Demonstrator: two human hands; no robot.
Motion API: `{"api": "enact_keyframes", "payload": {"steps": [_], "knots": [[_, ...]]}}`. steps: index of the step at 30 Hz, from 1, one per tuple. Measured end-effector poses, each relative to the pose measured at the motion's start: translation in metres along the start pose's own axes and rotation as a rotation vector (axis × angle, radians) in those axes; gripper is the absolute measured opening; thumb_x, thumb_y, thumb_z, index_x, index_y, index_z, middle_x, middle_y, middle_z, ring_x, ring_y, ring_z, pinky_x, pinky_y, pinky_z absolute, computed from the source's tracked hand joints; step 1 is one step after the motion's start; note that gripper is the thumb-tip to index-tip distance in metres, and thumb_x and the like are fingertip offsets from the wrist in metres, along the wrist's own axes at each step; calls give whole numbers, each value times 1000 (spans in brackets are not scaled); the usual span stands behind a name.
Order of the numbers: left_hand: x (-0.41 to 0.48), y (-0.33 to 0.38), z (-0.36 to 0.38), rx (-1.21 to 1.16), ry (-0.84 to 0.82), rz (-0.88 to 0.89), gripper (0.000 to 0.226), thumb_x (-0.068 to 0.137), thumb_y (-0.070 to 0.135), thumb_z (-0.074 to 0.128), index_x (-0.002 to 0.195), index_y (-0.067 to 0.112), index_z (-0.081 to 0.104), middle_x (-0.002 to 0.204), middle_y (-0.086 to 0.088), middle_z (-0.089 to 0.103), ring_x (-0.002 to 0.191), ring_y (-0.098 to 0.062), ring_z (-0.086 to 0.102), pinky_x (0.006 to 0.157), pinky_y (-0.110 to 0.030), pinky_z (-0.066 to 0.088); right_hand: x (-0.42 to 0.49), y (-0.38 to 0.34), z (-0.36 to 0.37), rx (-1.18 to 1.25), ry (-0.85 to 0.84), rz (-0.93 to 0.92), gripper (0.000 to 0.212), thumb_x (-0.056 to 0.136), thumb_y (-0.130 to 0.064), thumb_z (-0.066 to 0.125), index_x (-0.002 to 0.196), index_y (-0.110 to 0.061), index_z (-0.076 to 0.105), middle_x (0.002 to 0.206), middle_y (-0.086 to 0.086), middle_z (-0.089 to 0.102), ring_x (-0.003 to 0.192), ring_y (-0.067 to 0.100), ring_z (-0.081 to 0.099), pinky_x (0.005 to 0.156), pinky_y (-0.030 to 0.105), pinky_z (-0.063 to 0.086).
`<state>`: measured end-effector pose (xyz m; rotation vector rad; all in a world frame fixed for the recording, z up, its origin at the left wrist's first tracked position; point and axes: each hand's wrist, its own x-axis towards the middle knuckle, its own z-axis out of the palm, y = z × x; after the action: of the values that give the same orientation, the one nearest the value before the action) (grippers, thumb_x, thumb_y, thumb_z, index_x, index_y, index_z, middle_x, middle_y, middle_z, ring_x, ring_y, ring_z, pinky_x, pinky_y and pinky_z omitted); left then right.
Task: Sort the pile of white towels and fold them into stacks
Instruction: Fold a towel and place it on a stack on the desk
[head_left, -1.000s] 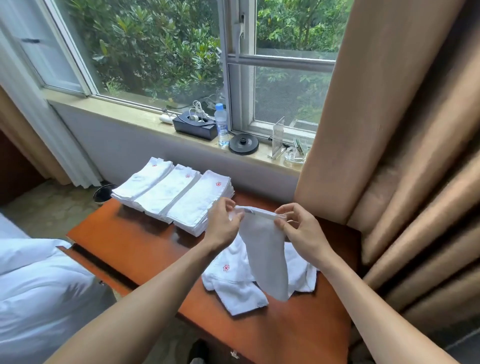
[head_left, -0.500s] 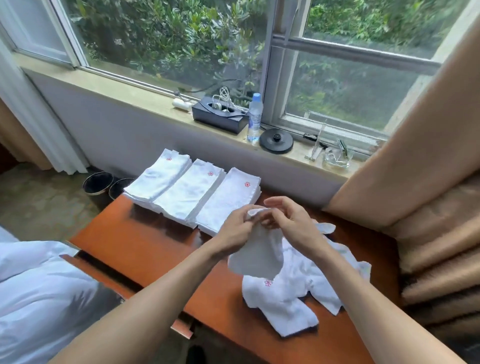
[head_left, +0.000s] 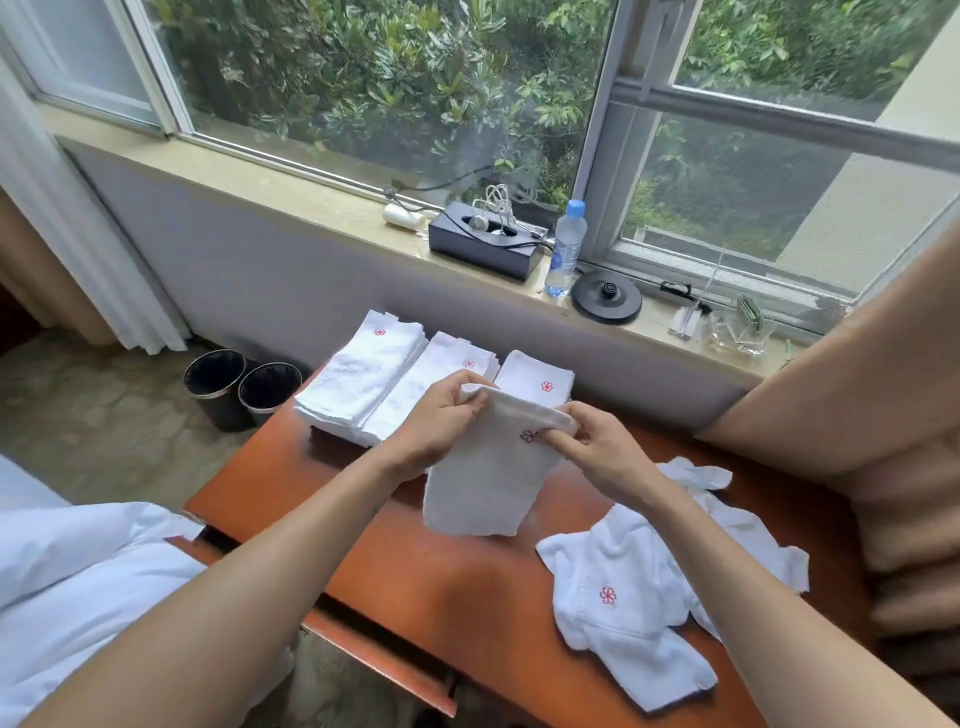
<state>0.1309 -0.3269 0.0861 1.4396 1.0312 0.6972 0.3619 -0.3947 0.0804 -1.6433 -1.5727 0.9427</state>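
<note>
Mid-frame, left hand (head_left: 441, 426) and right hand (head_left: 592, 452) pinch the folded towel (head_left: 483, 483) by its top edge, probably to square it for the stacks (head_left: 395, 384) behind.

Soft daylight enters a wide, pale-framed glass window (head_left: 602, 156) backed by dense green foliage (head_left: 389, 78). Under its beige stone sill (head_left: 234, 171) runs a plain grey wall (head_left: 291, 280). A glossy reddish-brown wooden table (head_left: 447, 587) stands against the wall, with two round black waste bins (head_left: 218, 395) beside it on mottled beige carpet (head_left: 93, 431). A heavy tan curtain (head_left: 872, 395) hangs at the right and a white pleated curtain (head_left: 78, 249) at the left, above white bedding (head_left: 78, 571).
</note>
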Motion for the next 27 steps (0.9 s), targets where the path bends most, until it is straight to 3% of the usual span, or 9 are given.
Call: {"api": "enact_keyframes", "payload": {"steps": [2,4,10,14,17,21,24,27], "knots": [[0,-3,-11,15,28,1,15,109,20,50,110,22,65,90,-9,72,78,-20,64,73,-36,47,7,-1,14,97,7,4,4,100,-20,68,99,-17,71,89,3,74,76,17,66,73,38,56],[-1,-3,-19,71,71,12,16,108,22,51,107,29,65,91,-8,76,78,-17,67,72,-35,50,14,-1,25,173,10,-12,8,103,-18,64,99,-15,71,91,3,75,77,18,69,70,33,59],[1,7,-53,104,289,49,28,105,17,57,95,37,74,88,16,73,75,-2,66,66,-19,51,47,-21,43,284,-81,-25,15,106,-15,57,107,-9,71,100,4,77,89,19,75,80,31,62],[3,6,-87,134,315,43,24,103,15,61,96,32,78,93,9,70,76,-8,63,72,-28,51,55,-38,66,367,-141,17,12,101,-6,63,106,-7,74,97,6,79,91,18,75,80,26,61],[15,7,-121,113,309,49,20,103,14,62,100,25,78,90,3,68,73,-10,60,68,-26,49,78,-60,78,389,-86,42,11,97,-4,69,105,-7,76,98,13,79,84,14,74,78,23,61],[35,-5,-161,11,276,52,17,100,11,65,103,18,80,83,14,72,72,-2,63,64,-12,46,104,-79,106,450,12,89,13,93,0,73,104,-5,76,91,8,80,80,12,76,73,19,59],[55,-12,-195,-47,252,38,14,96,9,71,108,10,79,95,5,75,83,-6,66,74,-17,50,119,-94,128,413,99,125,16,92,-2,75,108,-1,75,92,8,81,84,17,76,75,20,59],[73,-14,-218,-74,185,69,17,93,6,74,109,4,77,94,3,76,85,-9,67,80,-22,54,127,-105,137,349,206,123,13,93,-10,76,106,-7,76,93,7,81,86,14,74,78,26,60]]}}
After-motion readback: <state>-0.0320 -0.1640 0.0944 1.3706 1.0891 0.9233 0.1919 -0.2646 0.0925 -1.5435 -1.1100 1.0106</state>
